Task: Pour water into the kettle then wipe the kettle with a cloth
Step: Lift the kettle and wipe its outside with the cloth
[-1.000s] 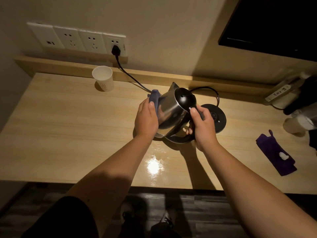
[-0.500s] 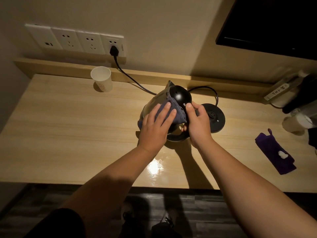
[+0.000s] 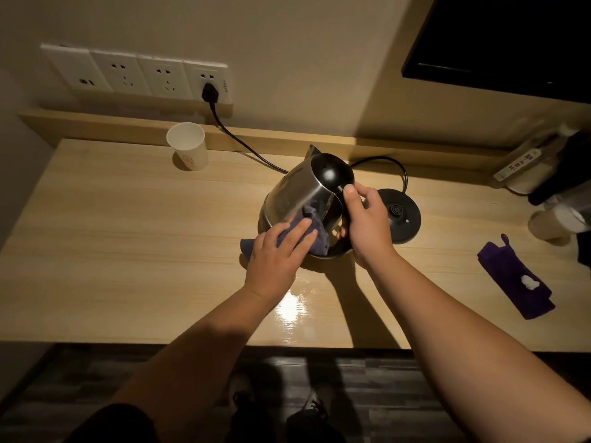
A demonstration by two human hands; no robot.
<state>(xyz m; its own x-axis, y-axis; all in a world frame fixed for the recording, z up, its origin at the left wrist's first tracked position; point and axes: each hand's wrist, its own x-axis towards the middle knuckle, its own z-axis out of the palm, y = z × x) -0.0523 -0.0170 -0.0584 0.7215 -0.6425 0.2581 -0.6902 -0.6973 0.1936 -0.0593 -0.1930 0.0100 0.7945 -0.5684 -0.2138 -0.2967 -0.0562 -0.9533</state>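
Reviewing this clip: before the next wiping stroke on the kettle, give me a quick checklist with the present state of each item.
1. Kettle steadied: ok, right hand grips its handle.
2. Cloth on the steel: ok, left hand presses it low on the side.
3. Kettle off the power base: ok, it is tilted on the counter beside it.
4. Lid shut: ok.
5. Paper cup clear of the stroke: ok, far left by the wall.
6. Water inside: cannot tell.

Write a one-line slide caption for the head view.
Left hand wipes tilted steel kettle with grey cloth; right hand grips its handle.
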